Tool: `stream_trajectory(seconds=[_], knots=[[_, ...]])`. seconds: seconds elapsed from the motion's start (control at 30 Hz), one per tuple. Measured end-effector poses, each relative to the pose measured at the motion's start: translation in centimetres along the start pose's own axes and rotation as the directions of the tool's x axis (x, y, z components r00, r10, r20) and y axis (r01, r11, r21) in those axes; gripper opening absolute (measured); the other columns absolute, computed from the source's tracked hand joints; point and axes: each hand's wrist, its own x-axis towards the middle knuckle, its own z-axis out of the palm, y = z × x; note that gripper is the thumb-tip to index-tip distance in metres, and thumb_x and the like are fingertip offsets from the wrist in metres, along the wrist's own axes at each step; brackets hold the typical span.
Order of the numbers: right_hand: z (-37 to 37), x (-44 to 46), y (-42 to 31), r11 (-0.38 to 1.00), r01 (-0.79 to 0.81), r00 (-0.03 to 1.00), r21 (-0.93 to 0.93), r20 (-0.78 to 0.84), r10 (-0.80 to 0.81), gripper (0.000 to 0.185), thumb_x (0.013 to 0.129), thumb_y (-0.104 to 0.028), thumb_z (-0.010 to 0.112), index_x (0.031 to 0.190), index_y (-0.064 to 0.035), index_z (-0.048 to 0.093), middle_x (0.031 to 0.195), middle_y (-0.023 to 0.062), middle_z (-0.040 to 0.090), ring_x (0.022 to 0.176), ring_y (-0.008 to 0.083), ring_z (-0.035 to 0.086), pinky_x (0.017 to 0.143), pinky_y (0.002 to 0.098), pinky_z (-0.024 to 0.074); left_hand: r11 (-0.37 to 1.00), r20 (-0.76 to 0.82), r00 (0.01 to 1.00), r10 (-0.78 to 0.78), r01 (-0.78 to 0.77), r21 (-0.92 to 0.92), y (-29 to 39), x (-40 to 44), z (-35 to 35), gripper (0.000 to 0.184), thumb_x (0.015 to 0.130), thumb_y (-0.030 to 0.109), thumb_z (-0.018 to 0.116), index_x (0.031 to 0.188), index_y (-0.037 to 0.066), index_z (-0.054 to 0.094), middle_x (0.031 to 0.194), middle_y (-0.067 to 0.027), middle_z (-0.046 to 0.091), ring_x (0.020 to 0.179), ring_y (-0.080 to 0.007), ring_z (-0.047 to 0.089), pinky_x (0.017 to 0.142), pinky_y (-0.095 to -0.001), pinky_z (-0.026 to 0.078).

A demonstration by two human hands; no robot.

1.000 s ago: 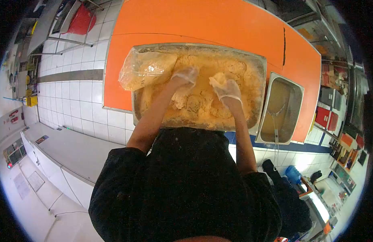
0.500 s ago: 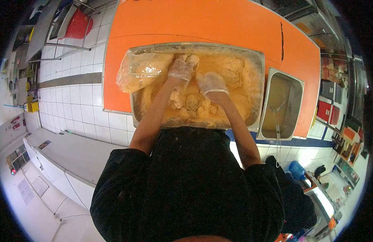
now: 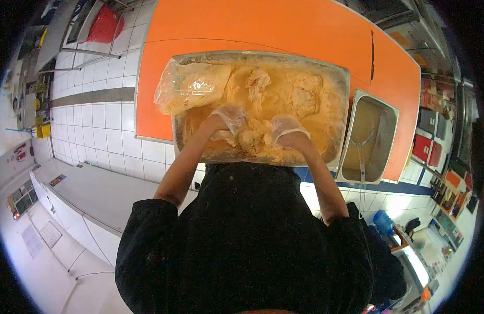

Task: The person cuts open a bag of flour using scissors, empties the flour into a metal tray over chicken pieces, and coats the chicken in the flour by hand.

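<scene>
A large metal tray (image 3: 342, 123) holds orange-tinted flour with several flour-coated lumps in it, perhaps chicken pieces. My left hand (image 3: 230, 119), in a clear plastic glove, is low in the flour at the left of one coated piece (image 3: 249, 137). On that piece's right is my gloved right hand (image 3: 289, 128), fingers pointing down into the flour. The fingertips of both hands are hidden, so I cannot make out any grip. Farther back lie another coated piece (image 3: 259, 79) and a broad coated lump (image 3: 306, 94). A clear plastic bag (image 3: 192, 86) of flour rests over the tray's back left corner.
The tray stands on an orange table (image 3: 242, 23). To its right, a smaller metal pan (image 3: 375, 123) holds cloudy liquid and a long-handled wire strainer (image 3: 362, 157). A white chest-like unit (image 3: 90, 201) stands at the left on the tiled floor (image 3: 95, 125).
Both hands have come toward me, from the tray's middle and back to its near side. The left hand has left the back coated piece, which now shows uncovered.
</scene>
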Motion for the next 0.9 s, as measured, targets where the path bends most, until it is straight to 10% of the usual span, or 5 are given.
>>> stream_trajectory(seconds=[0.07, 0.5, 0.63, 0.8, 0.9], knots=[[0.6, 0.4, 1.5, 0.998, 0.001, 0.988, -0.066, -0.152, -0.011, 0.031, 0.083, -0.03, 0.051, 0.081, -0.0003, 0.058, 0.079, 0.02, 0.058, 0.07, 0.037, 0.055, 0.066, 0.0425, 0.0447, 0.587, 0.346, 0.891, -0.294, 0.454, -0.67, -1.3, 0.5, -0.8, 0.028, 0.082, 0.03, 0.057, 0.089, 0.003, 0.058, 0.086, -0.0075, 0.061, 0.077, -0.0167, 0.058, 0.066, -0.0314, 0.046], [2.0, 7.1, 1.0, 0.877, -0.376, 0.917, 0.298, 0.252, 0.308, 0.03, 0.079, -0.008, 0.056, 0.105, 0.006, 0.052, 0.098, 0.0216, 0.058, 0.085, 0.0232, 0.061, 0.066, 0.0343, 0.0498, 0.936, 0.225, 0.948, -0.223, 0.273, -0.223, 0.1, 4.3, -1.7, 0.04, 0.09, 0.03, 0.046, 0.123, 0.007, 0.05, 0.124, -0.0071, 0.053, 0.106, -0.019, 0.053, 0.091, -0.0292, 0.042], [0.0, 5.6, 2.4, 0.839, -0.239, 0.936, 0.489, -0.115, 0.334, 0.043, 0.083, -0.011, 0.055, 0.123, 0.0013, 0.043, 0.118, 0.0185, 0.051, 0.103, 0.0214, 0.054, 0.08, 0.0314, 0.0484, 0.851, 0.143, 0.943, -0.301, 0.333, -0.405, 1.8, 3.1, -4.4, 0.043, 0.09, 0.034, 0.044, 0.122, 0.006, 0.049, 0.123, -0.0085, 0.052, 0.11, -0.0213, 0.051, 0.095, -0.0333, 0.04], [-2.0, 4.2, -0.5, 0.35, 0.271, 0.883, 0.897, -0.377, 0.281, 0.025, 0.088, -0.007, 0.042, 0.113, -0.0008, 0.046, 0.096, 0.0103, 0.053, 0.081, 0.0238, 0.051, 0.077, 0.0356, 0.045, 0.907, -0.036, 0.964, -0.263, 0.234, -0.351, -1.4, 3.6, -2.5, 0.059, 0.085, 0.045, 0.05, 0.12, -0.002, 0.047, 0.12, -0.0153, 0.053, 0.108, -0.0242, 0.053, 0.09, -0.0376, 0.044], [5.6, 13.3, 10.7, -0.814, -0.013, 0.672, 0.58, -0.598, -0.437, 0.034, 0.088, -0.015, 0.044, 0.119, -0.0007, 0.044, 0.103, 0.0124, 0.055, 0.089, 0.0245, 0.054, 0.081, 0.0368, 0.0451, 0.996, -0.302, 0.951, -0.071, 0.086, 0.036, -1.6, 4.3, -2.2, 0.061, 0.084, 0.048, 0.051, 0.114, -0.005, 0.049, 0.111, -0.0169, 0.058, 0.095, -0.0221, 0.059, 0.079, -0.0351, 0.05]])
